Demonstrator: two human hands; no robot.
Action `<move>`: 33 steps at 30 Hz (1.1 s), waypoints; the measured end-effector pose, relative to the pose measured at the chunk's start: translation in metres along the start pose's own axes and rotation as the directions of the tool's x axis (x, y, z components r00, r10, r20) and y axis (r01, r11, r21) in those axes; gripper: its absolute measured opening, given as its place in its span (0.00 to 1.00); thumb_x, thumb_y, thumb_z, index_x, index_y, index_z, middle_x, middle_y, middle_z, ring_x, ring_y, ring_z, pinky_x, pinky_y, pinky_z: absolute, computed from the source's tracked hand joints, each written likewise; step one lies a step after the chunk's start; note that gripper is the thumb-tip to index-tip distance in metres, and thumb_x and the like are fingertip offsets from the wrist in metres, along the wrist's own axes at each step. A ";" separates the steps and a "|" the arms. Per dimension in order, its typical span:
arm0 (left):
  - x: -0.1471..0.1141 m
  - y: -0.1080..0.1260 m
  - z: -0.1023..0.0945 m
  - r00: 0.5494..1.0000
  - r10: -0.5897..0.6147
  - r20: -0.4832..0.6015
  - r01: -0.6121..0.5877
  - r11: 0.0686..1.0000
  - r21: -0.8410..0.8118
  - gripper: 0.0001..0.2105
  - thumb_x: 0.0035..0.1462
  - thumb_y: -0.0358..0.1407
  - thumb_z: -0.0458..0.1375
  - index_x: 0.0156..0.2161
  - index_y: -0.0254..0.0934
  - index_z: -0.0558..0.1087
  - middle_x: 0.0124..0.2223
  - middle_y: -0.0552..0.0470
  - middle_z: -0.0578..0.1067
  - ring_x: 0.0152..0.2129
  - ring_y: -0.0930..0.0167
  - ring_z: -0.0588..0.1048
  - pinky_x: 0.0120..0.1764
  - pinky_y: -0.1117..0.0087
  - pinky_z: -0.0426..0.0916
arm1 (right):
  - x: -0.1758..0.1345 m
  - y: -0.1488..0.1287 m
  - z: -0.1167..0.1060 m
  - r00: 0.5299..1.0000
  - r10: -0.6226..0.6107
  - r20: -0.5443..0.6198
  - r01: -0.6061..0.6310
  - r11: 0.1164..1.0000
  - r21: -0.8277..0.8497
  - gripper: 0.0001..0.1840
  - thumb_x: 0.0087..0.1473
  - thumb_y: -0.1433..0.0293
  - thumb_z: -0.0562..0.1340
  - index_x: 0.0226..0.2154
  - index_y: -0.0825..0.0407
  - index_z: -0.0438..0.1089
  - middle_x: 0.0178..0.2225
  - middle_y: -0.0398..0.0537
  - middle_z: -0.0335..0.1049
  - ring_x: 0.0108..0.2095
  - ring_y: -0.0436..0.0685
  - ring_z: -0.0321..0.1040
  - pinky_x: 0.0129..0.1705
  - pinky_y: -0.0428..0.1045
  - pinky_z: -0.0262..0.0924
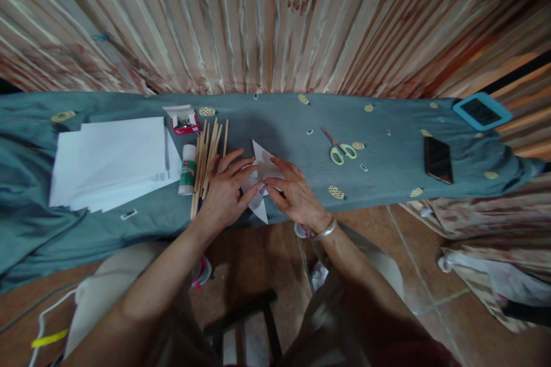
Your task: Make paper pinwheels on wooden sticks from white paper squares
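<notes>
A piece of folded white paper with pointed corners lies near the front edge of the cloth-covered table, partly hidden under my hands. My left hand grips its left side, thumb toward the centre. From the right, my right hand has its thumb and fingers on the paper's middle and right part, the two thumbs almost meeting. Left of my left hand lie several thin wooden sticks, and beside them a glue stick with a white and green label.
An opened red box of small metal pieces stands behind the glue stick. A stack of white paper is at the left. Rightward lie green-handled scissors, a dark phone and a blue-framed tablet. A curtain hangs behind the table.
</notes>
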State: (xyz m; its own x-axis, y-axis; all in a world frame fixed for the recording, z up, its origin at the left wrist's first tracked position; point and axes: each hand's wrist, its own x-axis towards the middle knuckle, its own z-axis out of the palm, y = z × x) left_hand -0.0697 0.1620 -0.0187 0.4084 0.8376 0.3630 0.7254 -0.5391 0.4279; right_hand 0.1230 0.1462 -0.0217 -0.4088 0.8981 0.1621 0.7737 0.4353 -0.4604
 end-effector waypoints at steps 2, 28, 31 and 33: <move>-0.008 -0.004 -0.007 0.998 -0.030 -0.050 0.029 0.999 -0.015 0.16 0.60 0.43 0.54 0.50 0.38 0.72 0.51 0.44 0.75 0.55 0.58 0.66 0.57 0.50 0.59 | 0.001 0.000 0.001 1.000 0.002 -0.002 -0.002 1.000 0.001 0.14 0.60 0.68 0.56 0.43 0.51 0.76 0.63 0.57 0.54 0.62 0.66 0.52 0.58 0.62 0.54; -0.024 -0.002 -0.003 0.962 -0.236 0.135 0.255 0.955 -0.151 0.30 0.56 0.33 0.54 0.63 0.35 0.52 0.36 0.53 0.77 0.26 0.70 0.76 0.31 0.69 0.69 | 0.003 0.024 -0.006 0.956 0.170 -0.239 -0.095 0.950 0.298 0.19 0.61 0.61 0.55 0.49 0.51 0.71 0.57 0.55 0.66 0.57 0.60 0.63 0.60 0.57 0.57; -0.013 -0.005 -0.002 0.951 -0.284 0.120 0.299 0.945 -0.135 0.31 0.54 0.32 0.55 0.63 0.34 0.54 0.37 0.52 0.78 0.25 0.70 0.76 0.33 0.68 0.70 | -0.002 0.033 -0.009 0.945 0.222 -0.241 -0.124 0.923 0.364 0.20 0.60 0.60 0.55 0.52 0.49 0.69 0.56 0.53 0.67 0.56 0.59 0.65 0.56 0.55 0.61; -0.005 -0.007 -0.001 0.945 -0.304 0.118 0.319 0.938 -0.137 0.30 0.54 0.31 0.55 0.62 0.34 0.55 0.38 0.51 0.78 0.25 0.70 0.76 0.34 0.68 0.70 | -0.006 0.036 -0.010 0.939 0.256 -0.230 -0.148 0.903 0.403 0.21 0.60 0.60 0.56 0.53 0.49 0.68 0.55 0.53 0.68 0.53 0.59 0.67 0.53 0.54 0.63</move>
State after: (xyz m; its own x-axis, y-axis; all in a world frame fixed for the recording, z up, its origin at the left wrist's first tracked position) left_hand -0.0779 0.1615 -0.0227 0.2307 0.9662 0.1153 0.7343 -0.2506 0.6308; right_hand 0.1583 0.1570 -0.0302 -0.0748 0.9692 0.2348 0.5643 0.2352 -0.7913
